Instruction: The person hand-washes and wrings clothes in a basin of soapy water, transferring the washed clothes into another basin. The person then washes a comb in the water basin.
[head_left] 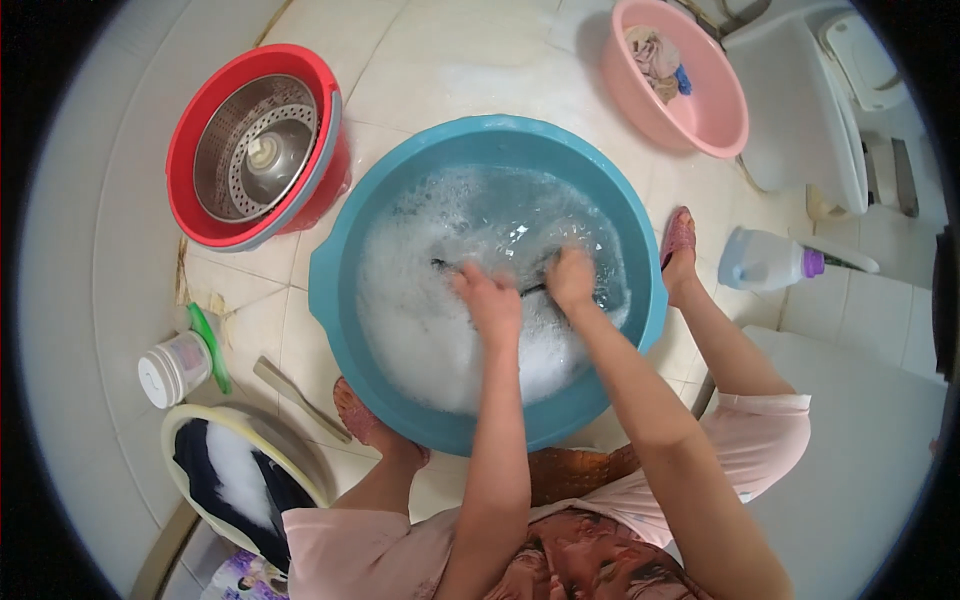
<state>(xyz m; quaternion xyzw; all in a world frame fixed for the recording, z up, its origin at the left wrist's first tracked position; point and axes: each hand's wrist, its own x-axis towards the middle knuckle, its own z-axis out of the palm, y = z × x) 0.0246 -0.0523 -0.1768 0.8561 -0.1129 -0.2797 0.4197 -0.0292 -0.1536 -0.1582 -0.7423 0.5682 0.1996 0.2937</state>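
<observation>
Left hand (490,302) and right hand (571,278), blurred, flanked a dark strip (534,290), grips impossible to tell, and brisk movement risked slopping suds (410,335) from the teal washtub (500,150).

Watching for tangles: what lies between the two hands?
In the head view, a narrow dark strip shows between the left hand and right hand, amid foamy water.
</observation>
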